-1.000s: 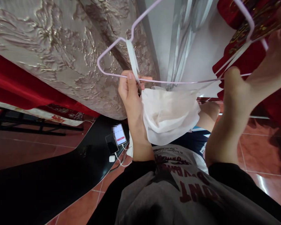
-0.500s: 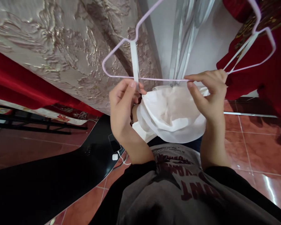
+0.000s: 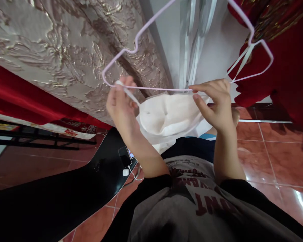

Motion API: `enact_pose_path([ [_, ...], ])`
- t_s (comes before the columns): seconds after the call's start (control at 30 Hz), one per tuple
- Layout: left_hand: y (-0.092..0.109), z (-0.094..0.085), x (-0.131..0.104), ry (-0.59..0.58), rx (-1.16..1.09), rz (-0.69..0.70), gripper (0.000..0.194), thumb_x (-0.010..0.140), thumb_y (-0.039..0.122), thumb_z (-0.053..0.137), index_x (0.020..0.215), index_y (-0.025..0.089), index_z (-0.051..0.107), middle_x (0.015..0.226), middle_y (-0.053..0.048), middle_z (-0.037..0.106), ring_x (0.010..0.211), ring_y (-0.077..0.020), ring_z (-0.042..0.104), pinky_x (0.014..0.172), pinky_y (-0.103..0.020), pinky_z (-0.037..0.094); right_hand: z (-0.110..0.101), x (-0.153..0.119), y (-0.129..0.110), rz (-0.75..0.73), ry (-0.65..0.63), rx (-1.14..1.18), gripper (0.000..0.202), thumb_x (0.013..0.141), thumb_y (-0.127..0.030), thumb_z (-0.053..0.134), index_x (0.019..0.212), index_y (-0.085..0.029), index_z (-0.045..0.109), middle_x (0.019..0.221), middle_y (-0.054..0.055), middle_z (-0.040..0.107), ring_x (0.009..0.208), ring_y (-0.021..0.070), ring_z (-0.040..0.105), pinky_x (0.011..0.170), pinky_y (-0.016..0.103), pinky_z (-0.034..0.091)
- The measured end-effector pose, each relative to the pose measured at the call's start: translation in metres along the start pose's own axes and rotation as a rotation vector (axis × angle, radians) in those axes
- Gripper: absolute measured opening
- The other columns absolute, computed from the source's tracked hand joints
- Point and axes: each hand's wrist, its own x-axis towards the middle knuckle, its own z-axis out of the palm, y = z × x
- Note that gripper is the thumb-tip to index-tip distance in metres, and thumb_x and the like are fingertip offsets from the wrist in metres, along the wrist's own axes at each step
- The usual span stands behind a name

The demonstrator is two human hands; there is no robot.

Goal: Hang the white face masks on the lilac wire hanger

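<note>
A pink hanger (image 3: 161,89) spans the upper middle of the view. My left hand (image 3: 123,104) is closed on a white strap (image 3: 131,95) at the hanger's lower left corner; the strap runs down to a white garment (image 3: 171,112). At the right, my right hand (image 3: 215,102) pinches the hanger's bottom bar between thumb and fingers. Another white strap (image 3: 245,58) loops over the hanger's right notch and runs down behind that hand. The white garment hangs in folds below the bar, between both hands.
Textured beige fabric (image 3: 73,64) hangs at the left, red fabric (image 3: 288,74) at the right. A black table (image 3: 65,188) at the lower left bears a phone (image 3: 124,156) and a white charger (image 3: 125,172). Reddish floor tiles (image 3: 280,154) show at the right.
My left hand has moved left with the strap, which has come off the hanger's left notch. The hanger and my right hand have shifted slightly left.
</note>
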Motion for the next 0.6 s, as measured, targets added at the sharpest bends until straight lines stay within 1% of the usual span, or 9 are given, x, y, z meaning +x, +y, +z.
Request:
enact_pose_path([
  [0.07, -0.004, 0.012, -0.012, -0.119, -0.028, -0.084, 0.024, 0.120, 0.031, 0.060, 0.110, 0.016, 0.076, 0.123, -0.019, 0.083, 0.113, -0.0255, 0.081, 0.054, -0.023, 0.040, 0.004, -0.002, -0.008, -0.011, -0.010, 0.030, 0.020, 0.108, -0.038, 0.069, 0.125, -0.039, 0.080, 0.114, -0.002, 0.087, 0.108, 0.0263, 0.077, 0.106, 0.057, 0.052],
  [0.13, -0.007, 0.025, -0.020, -0.127, -0.070, -0.051, 0.029, 0.122, 0.030, 0.054, 0.099, 0.020, 0.068, 0.103, -0.013, 0.081, 0.103, -0.0243, 0.081, 0.050, -0.025, 0.035, 0.006, -0.004, -0.012, 0.005, 0.033, 0.046, 0.021, 0.109, -0.034, 0.069, 0.127, -0.039, 0.079, 0.125, -0.001, 0.086, 0.121, 0.0263, 0.077, 0.113, 0.057, 0.053],
  [0.2, -0.011, 0.034, -0.022, -0.111, -0.084, -0.011, 0.036, 0.124, 0.024, 0.045, 0.092, 0.022, 0.061, 0.084, -0.008, 0.071, 0.089, -0.0215, 0.079, 0.047, -0.026, 0.031, 0.004, -0.006, -0.008, 0.056, 0.228, 0.086, 0.022, 0.111, -0.033, 0.068, 0.130, -0.036, 0.077, 0.135, 0.004, 0.081, 0.130, 0.0272, 0.074, 0.113, 0.056, 0.059],
  [0.23, -0.013, 0.036, -0.021, -0.114, -0.084, -0.007, 0.039, 0.125, 0.020, 0.040, 0.090, 0.023, 0.059, 0.079, -0.006, 0.067, 0.085, -0.0199, 0.078, 0.045, -0.026, 0.030, 0.001, -0.007, -0.002, 0.100, 0.348, 0.116, 0.024, 0.110, -0.033, 0.069, 0.133, -0.035, 0.076, 0.140, 0.006, 0.078, 0.128, 0.0274, 0.074, 0.108, 0.054, 0.063],
  [0.3, -0.018, 0.036, -0.018, -0.137, -0.086, -0.018, 0.044, 0.124, 0.014, 0.035, 0.088, 0.024, 0.059, 0.076, -0.005, 0.064, 0.081, -0.0177, 0.077, 0.045, -0.026, 0.031, -0.008, -0.005, 0.014, 0.214, 0.481, 0.178, 0.027, 0.108, -0.034, 0.073, 0.135, -0.031, 0.074, 0.136, 0.010, 0.077, 0.106, 0.0247, 0.076, 0.090, 0.051, 0.068],
  [0.37, -0.022, 0.033, -0.016, -0.154, -0.083, -0.029, 0.040, 0.124, 0.018, 0.042, 0.088, 0.025, 0.058, 0.077, -0.005, 0.064, 0.082, -0.0181, 0.077, 0.045, -0.026, 0.032, -0.021, 0.000, 0.026, 0.303, 0.383, 0.189, 0.022, 0.106, -0.038, 0.074, 0.127, -0.029, 0.076, 0.116, 0.010, 0.079, 0.079, 0.0201, 0.070, 0.075, 0.050, 0.067],
  [0.43, -0.026, 0.029, -0.013, -0.162, -0.082, -0.044, 0.034, 0.123, 0.030, 0.055, 0.090, 0.026, 0.058, 0.079, -0.005, 0.064, 0.086, -0.0206, 0.078, 0.046, -0.026, 0.034, -0.035, 0.005, 0.029, 0.336, 0.224, 0.137, 0.020, 0.109, -0.043, 0.068, 0.118, -0.028, 0.078, 0.100, 0.008, 0.077, 0.070, 0.0204, 0.067, 0.068, 0.051, 0.067],
  [0.5, -0.030, 0.026, -0.011, -0.171, -0.099, -0.068, 0.031, 0.121, 0.040, 0.062, 0.092, 0.027, 0.058, 0.081, -0.005, 0.065, 0.092, -0.0232, 0.080, 0.047, -0.027, 0.035, -0.046, 0.011, 0.021, 0.293, 0.153, 0.070, 0.025, 0.111, -0.044, 0.061, 0.117, -0.028, 0.080, 0.099, 0.008, 0.076, 0.074, 0.0242, 0.072, 0.069, 0.055, 0.070],
  [0.6, -0.035, 0.022, -0.008, -0.190, -0.150, -0.111, 0.028, 0.120, 0.043, 0.061, 0.096, 0.029, 0.060, 0.081, -0.006, 0.065, 0.100, -0.0252, 0.080, 0.047, -0.027, 0.035, -0.053, 0.019, 0.003, 0.194, 0.157, 0.039, 0.028, 0.111, -0.036, 0.059, 0.123, -0.030, 0.083, 0.102, 0.009, 0.078, 0.084, 0.0300, 0.078, 0.077, 0.062, 0.072],
])
